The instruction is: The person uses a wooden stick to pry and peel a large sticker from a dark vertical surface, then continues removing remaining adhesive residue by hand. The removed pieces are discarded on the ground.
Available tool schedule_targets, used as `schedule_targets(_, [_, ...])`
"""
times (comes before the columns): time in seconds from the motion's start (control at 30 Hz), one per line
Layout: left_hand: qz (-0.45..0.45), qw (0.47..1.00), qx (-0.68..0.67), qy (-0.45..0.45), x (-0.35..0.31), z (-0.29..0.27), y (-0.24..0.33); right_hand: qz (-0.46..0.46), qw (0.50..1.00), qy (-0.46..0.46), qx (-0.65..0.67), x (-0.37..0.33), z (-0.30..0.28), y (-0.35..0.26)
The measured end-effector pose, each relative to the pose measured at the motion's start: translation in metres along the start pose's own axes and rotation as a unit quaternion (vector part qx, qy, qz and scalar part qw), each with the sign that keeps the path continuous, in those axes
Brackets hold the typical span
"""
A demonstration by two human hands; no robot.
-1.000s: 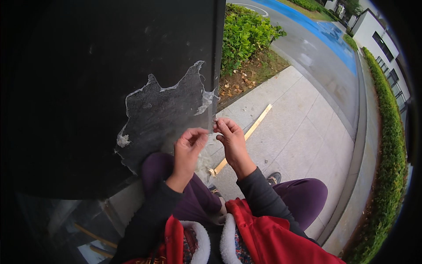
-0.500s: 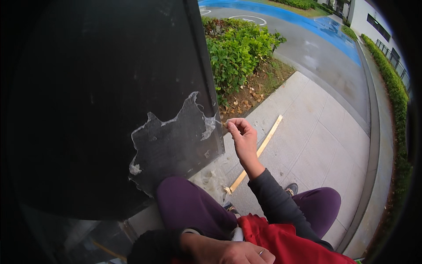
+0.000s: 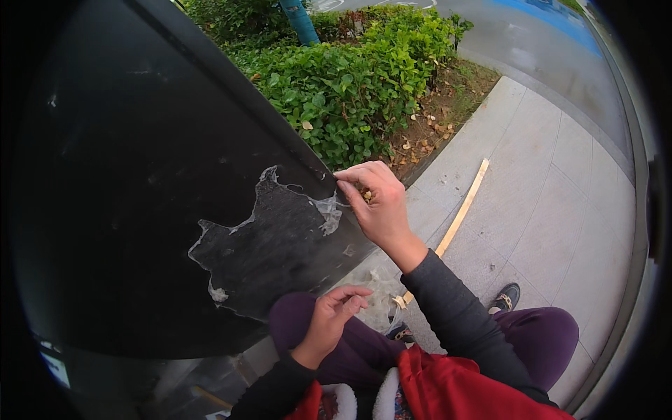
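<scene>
A large dark panel [image 3: 161, 231] stands at my left, with clear plastic film on its face torn along a ragged pale line. A crumpled, loose flap of the film [image 3: 329, 215] hangs near the panel's right edge. My right hand [image 3: 381, 203] is at that edge, thumb and forefinger pinched together on what looks like the film's edge; the fingertips partly hide it. My left hand [image 3: 332, 322] is over my left knee, its fingers loosely bent and apart, with nothing visible in them.
A long thin wooden strip [image 3: 458, 217] lies on the grey paving [image 3: 539, 210] right of my hands. Crumpled clear film [image 3: 378, 297] lies on the ground by my foot. Beyond the panel grow green shrubs [image 3: 350, 91] in a soil bed, with a blue-wrapped trunk [image 3: 299, 22].
My left hand has risen from my lap toward the panel. My right hand has come up against the panel's edge. The view has turned, so the panel leans more and more shrubs show.
</scene>
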State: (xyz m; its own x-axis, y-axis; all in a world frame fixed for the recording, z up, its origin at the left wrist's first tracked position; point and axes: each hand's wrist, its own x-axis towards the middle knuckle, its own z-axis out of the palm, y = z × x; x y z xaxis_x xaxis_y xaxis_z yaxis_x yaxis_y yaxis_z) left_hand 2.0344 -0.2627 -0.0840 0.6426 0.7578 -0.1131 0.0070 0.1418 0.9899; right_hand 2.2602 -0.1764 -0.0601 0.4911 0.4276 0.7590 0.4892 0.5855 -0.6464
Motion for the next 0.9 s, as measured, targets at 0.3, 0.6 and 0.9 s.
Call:
schedule_targets(0.3, [-0.006,0.997,0.079,0.0,0.109,0.008,-0.099,-0.102,0.989,0.066,-0.088,0.003,-0.007,0.107])
schedule_targets(0.6, [0.002,0.982,0.185,-0.028,0.147,-0.02,-0.132,-0.062,0.993,0.096,-0.006,-0.021,0.026,0.163])
schedule_targets(0.9, [-0.005,0.976,0.215,-0.041,0.156,-0.03,-0.143,-0.102,0.991,0.06,-0.061,-0.022,0.027,0.18])
